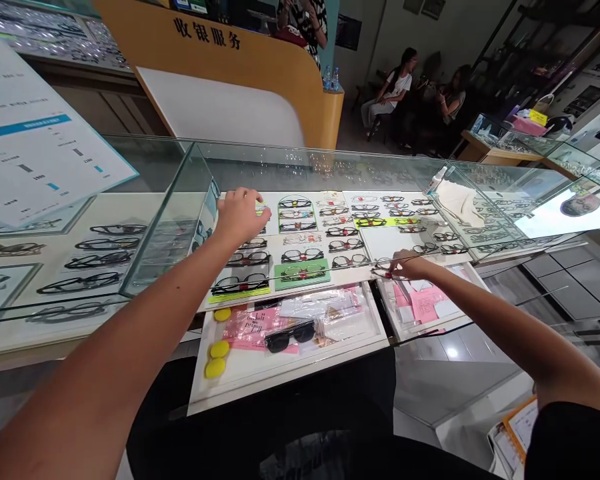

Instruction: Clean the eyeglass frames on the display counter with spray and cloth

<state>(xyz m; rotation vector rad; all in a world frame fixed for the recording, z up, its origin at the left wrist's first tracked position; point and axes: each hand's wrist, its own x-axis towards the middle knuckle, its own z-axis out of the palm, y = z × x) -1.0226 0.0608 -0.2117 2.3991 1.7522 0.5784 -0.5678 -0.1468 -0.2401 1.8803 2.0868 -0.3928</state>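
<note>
My left hand (pixel 241 215) reaches into the glass display case over the left column of eyeglasses. Its fingers are curled; a bit of frame and a yellow-green patch show by the thumb, but what it grips is mostly hidden. Near the front edge of the case, my right hand (pixel 405 265) pinches a pair of eyeglasses (pixel 381 269) with a red mark on it. Around both hands lie rows of eyeglasses, among them a pair on a green card (pixel 303 273), a black pair (pixel 241 283) at the lower left and a dark pair (pixel 349 261) nearer my right hand.
Below the case, an open drawer (pixel 290 373) holds black sunglasses (pixel 290 336), pink packets (pixel 250 324) and yellow round cases (pixel 215 367). A second drawer (pixel 430 323) stands open at right. A white cloth (pixel 457 200) lies in the case. A printed sheet (pixel 45 147) stands at left. People sit beyond the counter.
</note>
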